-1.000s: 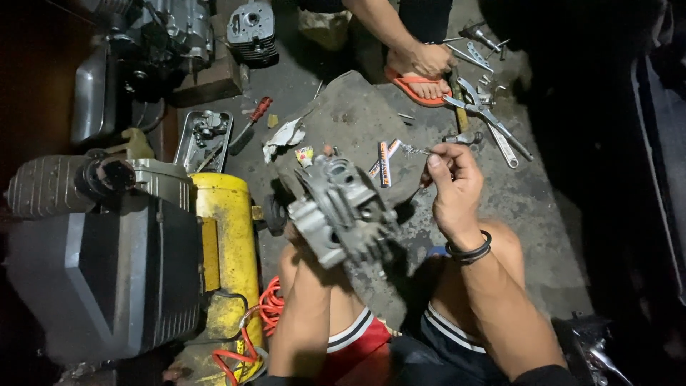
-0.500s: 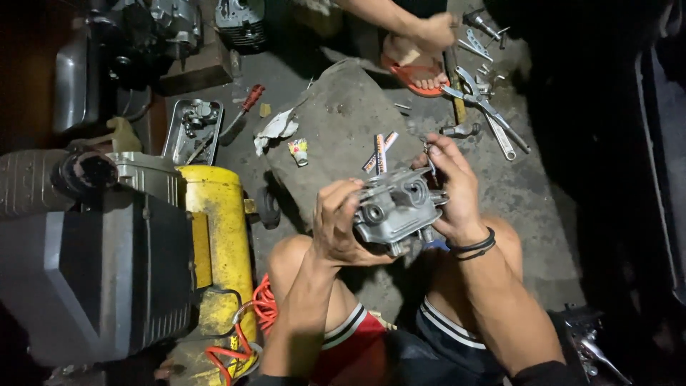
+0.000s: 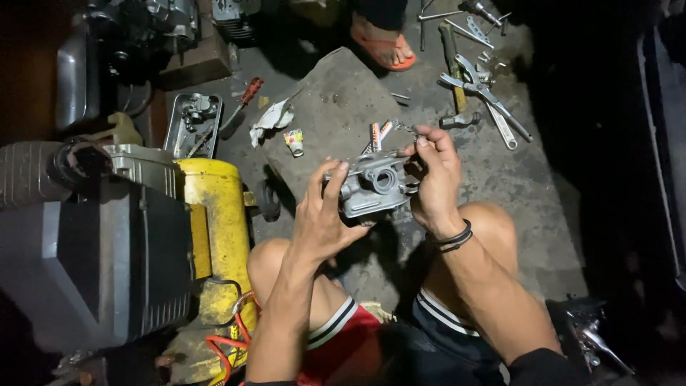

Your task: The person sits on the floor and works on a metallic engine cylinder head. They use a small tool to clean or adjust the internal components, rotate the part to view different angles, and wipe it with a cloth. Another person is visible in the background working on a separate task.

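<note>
Left grip (image 3: 325, 214) wraps grey engine part (image 3: 375, 187) | right grip (image 3: 432, 179) clasps its far side

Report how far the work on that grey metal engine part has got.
Done: the grey cast-metal engine part is off any machine and lifted above the concrete floor. In hand: left hand grips its side, right hand pinches at its top edge. Left: wrenches and a red-handled screwdriver lie loose; nothing looks reassembled.
</note>
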